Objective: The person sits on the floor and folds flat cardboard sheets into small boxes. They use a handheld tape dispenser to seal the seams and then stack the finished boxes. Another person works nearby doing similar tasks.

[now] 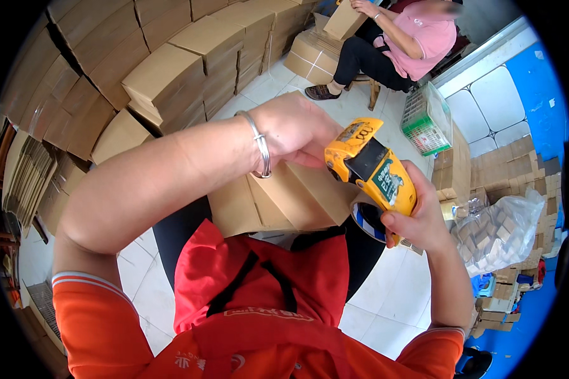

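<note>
In my right hand (420, 215) is a yellow hand-held tool (398, 183), a plastic body with a dark middle section, a green sticker and a hinged-looking end piece. My fingers close round its near end. Beside that end, partly behind it, is a round ring-shaped thing (355, 221) with a dark centre. My left hand (300, 129), a silver bangle on its wrist, is bent at the tool's far end. Its fingers are curled together, their tips hidden, so what they pinch does not show. Below both hands, a brown cardboard box (278, 199) rests across my lap.
Cardboard boxes (171, 76) stand stacked at the left and back. A co-worker in a pink shirt (423, 35) sits at the back right, holding a carton. A green and white basket (427, 120) and a clear bag of small brown blocks (502, 234) are at my right.
</note>
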Tool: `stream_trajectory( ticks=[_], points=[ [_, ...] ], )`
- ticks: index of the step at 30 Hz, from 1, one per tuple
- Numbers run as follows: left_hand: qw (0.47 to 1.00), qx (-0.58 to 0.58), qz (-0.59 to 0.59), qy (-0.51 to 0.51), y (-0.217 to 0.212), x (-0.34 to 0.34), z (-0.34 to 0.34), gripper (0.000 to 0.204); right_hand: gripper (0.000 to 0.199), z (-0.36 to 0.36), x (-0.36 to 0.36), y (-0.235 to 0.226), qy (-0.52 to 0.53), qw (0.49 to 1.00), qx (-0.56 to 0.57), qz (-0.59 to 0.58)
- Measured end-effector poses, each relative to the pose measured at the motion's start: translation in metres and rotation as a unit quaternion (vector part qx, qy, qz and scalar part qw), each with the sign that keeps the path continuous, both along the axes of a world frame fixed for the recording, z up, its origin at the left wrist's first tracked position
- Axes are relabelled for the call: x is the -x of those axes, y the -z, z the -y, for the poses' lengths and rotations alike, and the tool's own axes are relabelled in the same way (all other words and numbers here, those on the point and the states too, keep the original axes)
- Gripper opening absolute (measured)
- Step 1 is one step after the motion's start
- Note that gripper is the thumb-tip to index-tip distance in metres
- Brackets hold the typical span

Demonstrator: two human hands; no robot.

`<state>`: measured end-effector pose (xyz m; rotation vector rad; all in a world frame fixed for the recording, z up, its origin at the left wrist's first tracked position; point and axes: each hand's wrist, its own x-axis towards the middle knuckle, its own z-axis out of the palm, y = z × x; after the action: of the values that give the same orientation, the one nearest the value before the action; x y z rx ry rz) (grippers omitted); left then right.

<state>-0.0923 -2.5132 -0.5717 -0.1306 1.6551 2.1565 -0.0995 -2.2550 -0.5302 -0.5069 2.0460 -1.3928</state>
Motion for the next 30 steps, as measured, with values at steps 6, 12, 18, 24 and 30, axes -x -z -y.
stream_trajectory(
  ticks=[6, 12, 18, 24, 30],
  points=[
    [0.998, 0.014, 0.042, -0.042, -0.008, 0.004, 0.003, 0.021, 0.064, 0.008, 0.000, -0.009, -0.003, 0.999, -0.044, 0.010],
    [0.998, -0.053, 0.015, -0.011, 0.010, -0.004, 0.001, 0.020, 0.066, 0.005, -0.003, -0.006, -0.026, 0.999, -0.039, -0.016],
    [0.990, -0.114, 0.078, -0.032, 0.007, -0.001, 0.005, 0.018, 0.067, 0.004, -0.003, -0.007, -0.048, 0.998, -0.038, 0.002],
    [1.000, -0.003, -0.003, -0.012, 0.011, 0.000, 0.003, 0.012, 0.060, 0.011, -0.001, -0.013, -0.068, 0.997, -0.042, 0.018],
    [0.971, 0.201, -0.016, -0.132, 0.005, 0.037, 0.078, 0.010, 0.044, 0.053, 0.005, -0.023, -0.062, 0.991, -0.090, 0.073]
  ],
)
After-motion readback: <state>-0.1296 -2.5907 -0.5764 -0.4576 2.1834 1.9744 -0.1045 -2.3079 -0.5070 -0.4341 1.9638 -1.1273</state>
